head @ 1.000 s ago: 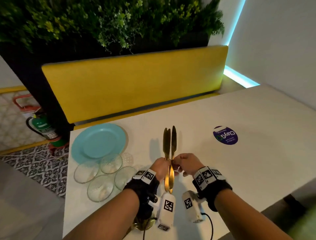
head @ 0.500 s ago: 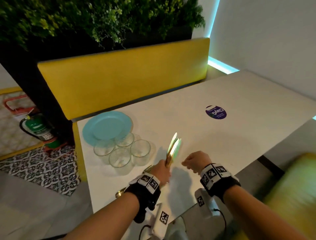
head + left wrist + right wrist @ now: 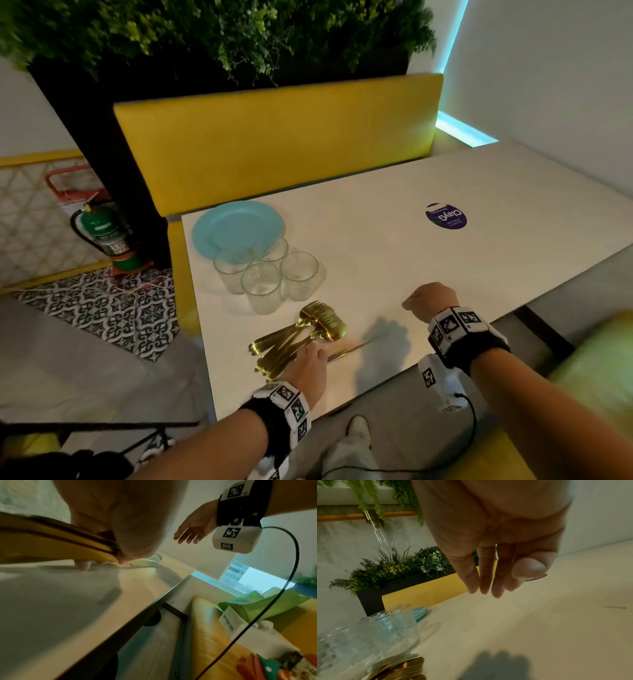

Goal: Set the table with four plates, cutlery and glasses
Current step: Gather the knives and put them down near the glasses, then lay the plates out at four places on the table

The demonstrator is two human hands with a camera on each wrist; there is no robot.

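plates [image 3: 236, 226], a turquoise stack, sit at the far left corner of the white table [image 3: 479, 274]; from the head view the count is hard to tell, while the right wrist view shows only stacked rims edge on. four clear glasses [image 3: 265, 274] cluster just in front, partly overlapping the stack. gold cutlery [image 3: 301, 334] lies in a heap near the table's near edge, spoon bowls and fork tines piled together, too tangled to count. the left hand [image 3: 310, 366] is down at that heap, fingers curled round gold knives [image 3: 349, 349], whose blades are blurred. the left wrist view shows their handles pinched under the thumb. the right hand [image 3: 430, 299] hovers over bare table, fingers loose and straight, holding nothing.
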